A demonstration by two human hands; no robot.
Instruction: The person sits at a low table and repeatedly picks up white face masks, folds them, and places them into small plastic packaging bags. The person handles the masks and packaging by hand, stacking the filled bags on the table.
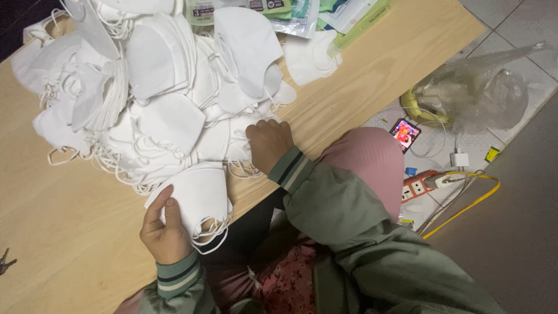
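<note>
A big heap of white folded face masks with elastic ear loops lies on a light wooden table. My left hand grips a small stack of white masks at the table's near edge, thumb on top. My right hand, in a green sleeve with a striped cuff, rests at the heap's right edge. Its fingers are curled into a mask there. Both hands are about a hand's width apart.
Packaged masks in plastic wrappers lie at the table's far edge. On the floor to the right are a clear plastic bag, a lit phone, a power strip and a yellow cable. A small dark object sits at the left.
</note>
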